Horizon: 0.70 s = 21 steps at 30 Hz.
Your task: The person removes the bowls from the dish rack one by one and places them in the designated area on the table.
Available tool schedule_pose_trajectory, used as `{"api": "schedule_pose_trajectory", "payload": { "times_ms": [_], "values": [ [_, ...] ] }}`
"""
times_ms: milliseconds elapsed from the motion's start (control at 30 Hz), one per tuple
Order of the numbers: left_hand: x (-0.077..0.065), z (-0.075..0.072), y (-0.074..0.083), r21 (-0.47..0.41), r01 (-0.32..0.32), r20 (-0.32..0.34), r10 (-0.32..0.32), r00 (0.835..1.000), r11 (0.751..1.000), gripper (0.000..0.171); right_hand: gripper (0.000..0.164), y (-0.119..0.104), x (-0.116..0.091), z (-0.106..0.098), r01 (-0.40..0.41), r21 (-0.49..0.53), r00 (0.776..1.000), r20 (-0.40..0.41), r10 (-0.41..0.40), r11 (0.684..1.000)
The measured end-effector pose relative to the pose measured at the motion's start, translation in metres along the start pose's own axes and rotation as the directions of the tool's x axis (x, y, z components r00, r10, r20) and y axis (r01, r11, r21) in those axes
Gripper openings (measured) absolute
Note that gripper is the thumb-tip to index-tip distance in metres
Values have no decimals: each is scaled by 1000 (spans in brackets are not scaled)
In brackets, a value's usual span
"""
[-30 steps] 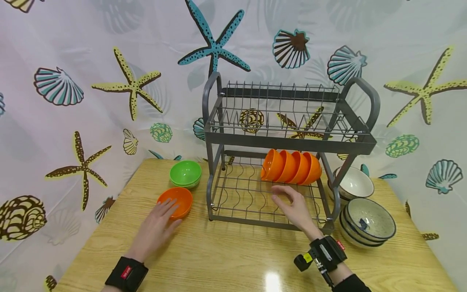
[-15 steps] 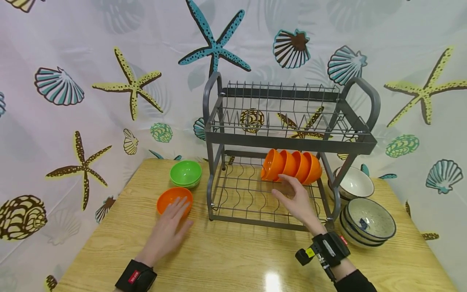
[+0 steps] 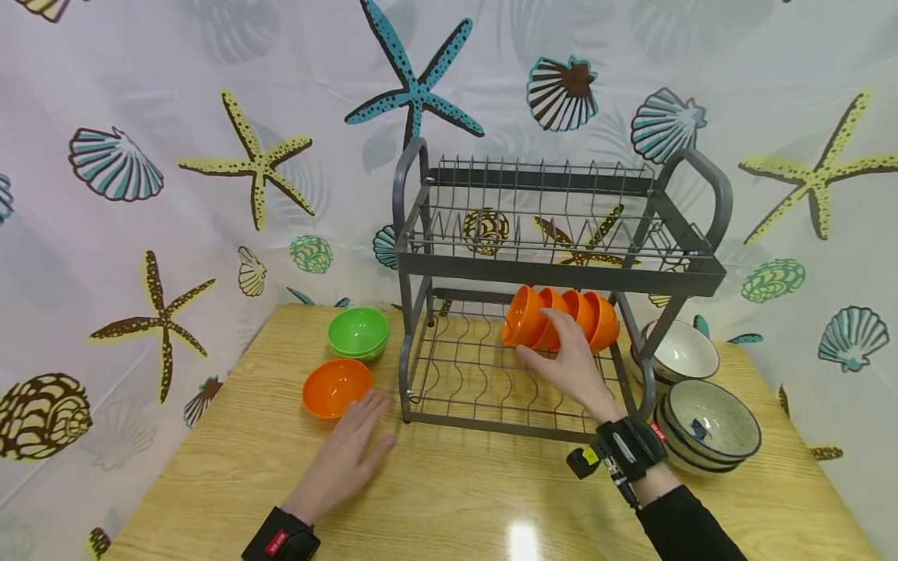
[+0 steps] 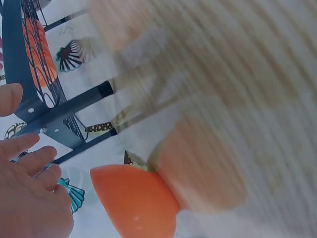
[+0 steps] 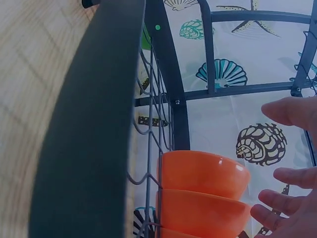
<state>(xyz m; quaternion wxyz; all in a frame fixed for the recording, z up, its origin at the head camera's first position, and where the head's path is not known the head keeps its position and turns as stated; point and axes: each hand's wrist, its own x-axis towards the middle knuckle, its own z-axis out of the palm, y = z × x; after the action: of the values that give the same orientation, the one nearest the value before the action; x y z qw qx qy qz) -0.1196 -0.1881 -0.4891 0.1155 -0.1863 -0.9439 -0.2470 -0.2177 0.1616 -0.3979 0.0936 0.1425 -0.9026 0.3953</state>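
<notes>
On the lower tier of the dark dish rack (image 3: 561, 269), several orange bowls (image 3: 522, 318) stand on edge in a row at the right. My right hand (image 3: 575, 370) reaches into that tier, fingers spread and overlapping the bowls. In the right wrist view, nothing lies between the thumb and fingers of the right hand (image 5: 294, 198), close beside the orange bowls (image 5: 203, 173). My left hand (image 3: 347, 460) is over the table, fingers extended, just to the front right of a single orange bowl (image 3: 333, 389). The left wrist view has this bowl (image 4: 136, 198) beyond the fingers.
Stacked green bowls (image 3: 358, 333) sit behind the single orange bowl. Right of the rack are a white bowl (image 3: 684, 351) and a stack of speckled bowls (image 3: 712, 425). The rack's upper tier (image 3: 554, 210) overhangs the lower one. A patterned cloth (image 3: 210, 78) hangs behind the table.
My left hand has moved right, off the single orange bowl and nearer the rack. My right hand has moved farther in, up to the row of orange bowls. The bowls have not moved.
</notes>
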Motion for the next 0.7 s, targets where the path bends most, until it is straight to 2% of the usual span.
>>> {"api": "schedule_pose_trajectory", "payload": {
  "times_ms": [167,333,467,700],
  "values": [
    [0,5,4,-24,-13,-4,13,1000,1000,58,77,-1,12,0,-11,-58,1000,20,12,998],
    [0,8,7,-47,-9,-7,9,1000,999,59,81,-2,25,2,23,-154,1000,16,-21,988],
    [0,10,10,-62,-11,-7,10,1000,998,61,86,-1,34,4,52,-239,999,2,-53,970],
    [0,13,13,-89,6,3,-5,1000,996,64,93,-1,43,7,60,-374,998,15,-59,926]
  ]
}}
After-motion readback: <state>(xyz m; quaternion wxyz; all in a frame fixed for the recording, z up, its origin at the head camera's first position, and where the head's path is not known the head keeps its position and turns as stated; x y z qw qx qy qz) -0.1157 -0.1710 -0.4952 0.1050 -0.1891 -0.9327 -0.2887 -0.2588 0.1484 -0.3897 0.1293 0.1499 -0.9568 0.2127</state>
